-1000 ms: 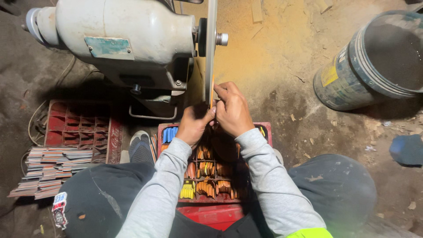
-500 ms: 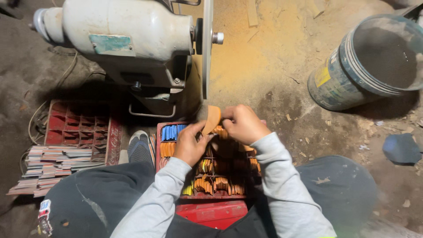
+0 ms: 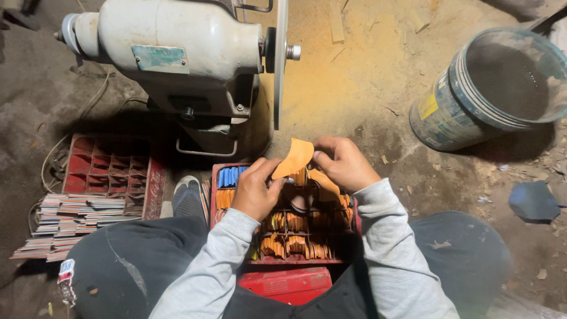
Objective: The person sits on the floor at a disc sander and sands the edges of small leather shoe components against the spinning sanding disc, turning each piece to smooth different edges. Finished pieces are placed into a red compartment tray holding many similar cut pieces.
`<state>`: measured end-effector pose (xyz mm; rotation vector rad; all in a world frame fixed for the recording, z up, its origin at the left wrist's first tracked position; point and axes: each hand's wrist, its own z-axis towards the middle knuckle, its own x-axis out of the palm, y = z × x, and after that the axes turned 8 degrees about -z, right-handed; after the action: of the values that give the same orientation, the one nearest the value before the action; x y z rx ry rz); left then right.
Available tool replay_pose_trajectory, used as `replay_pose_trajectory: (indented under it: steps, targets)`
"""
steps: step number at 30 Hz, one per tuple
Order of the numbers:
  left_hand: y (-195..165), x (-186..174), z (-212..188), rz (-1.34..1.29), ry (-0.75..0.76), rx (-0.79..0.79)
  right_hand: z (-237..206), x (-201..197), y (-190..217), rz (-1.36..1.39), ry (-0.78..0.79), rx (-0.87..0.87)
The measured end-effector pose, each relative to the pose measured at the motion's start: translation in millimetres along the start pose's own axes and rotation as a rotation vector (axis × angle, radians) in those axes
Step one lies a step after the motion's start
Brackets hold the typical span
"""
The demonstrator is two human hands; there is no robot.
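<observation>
A flat orange piece (image 3: 293,158) with a curved edge is pinched between my left hand (image 3: 257,189) and my right hand (image 3: 342,162). Both hands hover over a red compartment crate (image 3: 282,280) that holds several stacks of orange pieces and a few blue ones (image 3: 230,176). Just beyond my hands stands a white bench grinder (image 3: 171,53) with a thin upright disc (image 3: 280,59) on its shaft. The orange piece is below the disc and apart from it.
A second red crate (image 3: 109,168) and a pile of stacked flat pieces (image 3: 71,215) lie at the left. A battered bucket (image 3: 490,88) stands at the right, a dark slab (image 3: 534,201) beyond my knee. Orange dust covers the ground behind the disc.
My hands have drawn back from the disc towards me, down over the crate, and the orange piece has come with them. It now shows flat between my fingers.
</observation>
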<state>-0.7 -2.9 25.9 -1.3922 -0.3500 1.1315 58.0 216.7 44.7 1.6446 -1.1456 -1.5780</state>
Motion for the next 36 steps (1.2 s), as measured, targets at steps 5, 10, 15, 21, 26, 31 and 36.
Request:
replay_pose_trajectory:
  steps: [5,10,15,21,26,31,36]
  targets:
    - [6,3,4,-0.024,0.098,-0.094,-4,-5,4,-0.154,-0.176,-0.002]
    - [19,7,8,-0.069,0.184,-0.024,-10,-4,8,-0.605,-0.244,-0.584]
    - [24,14,11,-0.17,0.126,-0.1,-9,-8,-12,-0.405,0.01,-0.077]
    - [21,2,12,0.077,0.095,-0.175,0,0,-76,-0.533,-0.013,0.164]
    - [18,1,4,0.096,0.169,-0.101,1,25,-128,-0.581,0.024,0.305]
    - [19,-4,-1,0.152,0.202,-0.101,-1,32,-142,-0.695,0.027,0.323]
    - [17,-10,-3,0.147,0.2,-0.11,0,33,-131,-0.771,0.025,0.305]
